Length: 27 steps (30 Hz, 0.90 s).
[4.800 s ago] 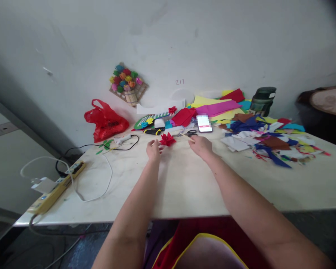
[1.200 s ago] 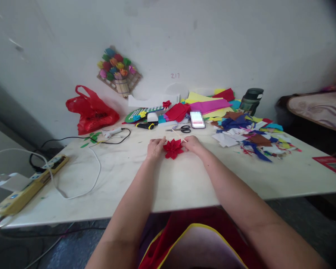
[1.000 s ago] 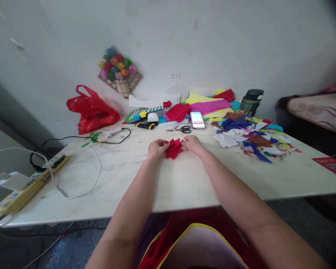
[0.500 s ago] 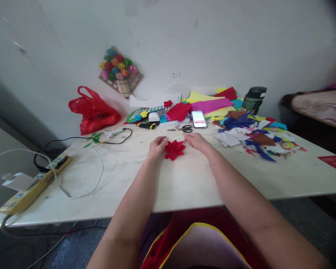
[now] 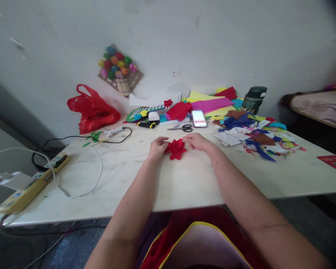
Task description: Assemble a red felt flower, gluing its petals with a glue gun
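A red paper flower with pointed, layered petals lies between my hands at the middle of the table. My left hand is closed at its left side, fingers pinching the petals there. To the right of the flower, my right hand is closed, thumb and index finger pinched together just above the petal tips. A thin pale stick shows faintly from that pinch, pointing left over the flower. Just beyond lie black-handled scissors, which neither hand touches.
A phone and coloured paper sheets lie at the back. Paper scraps are heaped right, before a dark bottle. At left are a red bag, a glue gun, cables and a power strip.
The red flower has shifted slightly right and turned a little. The pale stick, raised toward the scissors before, now lies lower and flatter across the flower's top.
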Available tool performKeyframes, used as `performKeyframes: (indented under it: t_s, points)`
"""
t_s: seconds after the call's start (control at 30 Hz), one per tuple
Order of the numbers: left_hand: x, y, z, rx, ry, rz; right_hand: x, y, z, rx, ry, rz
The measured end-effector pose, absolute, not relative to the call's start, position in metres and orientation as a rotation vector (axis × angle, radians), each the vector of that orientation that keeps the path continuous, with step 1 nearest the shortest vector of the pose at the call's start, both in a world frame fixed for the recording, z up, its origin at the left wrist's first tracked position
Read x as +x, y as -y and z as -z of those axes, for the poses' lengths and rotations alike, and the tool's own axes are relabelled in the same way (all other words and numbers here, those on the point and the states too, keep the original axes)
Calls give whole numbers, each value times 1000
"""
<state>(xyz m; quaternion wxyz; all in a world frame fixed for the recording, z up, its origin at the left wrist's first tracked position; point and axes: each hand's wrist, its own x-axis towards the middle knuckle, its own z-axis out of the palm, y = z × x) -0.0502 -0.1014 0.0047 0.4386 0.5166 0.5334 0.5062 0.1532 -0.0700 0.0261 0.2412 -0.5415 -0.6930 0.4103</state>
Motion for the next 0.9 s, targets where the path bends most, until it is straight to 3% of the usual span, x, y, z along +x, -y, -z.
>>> performKeyframes:
  t_s: [0.2, 0.37, 0.57, 0.9]
  points:
    - [-69, 99, -8, 1186, -1759, -1340, 167, 56, -25, -1627, 1524, -805]
    - [-78, 98, -9, 1456, -2220, -896, 172, 56, -23, -1726, 1462, -942]
    - [-71, 99, -7, 1850, -2164, -768, 166, 60, -21, -1560, 1464, -1127]
    - [-87, 109, -23, 1755, -2020, -435, 170, 71, -32, -1628, 1751, -1459]
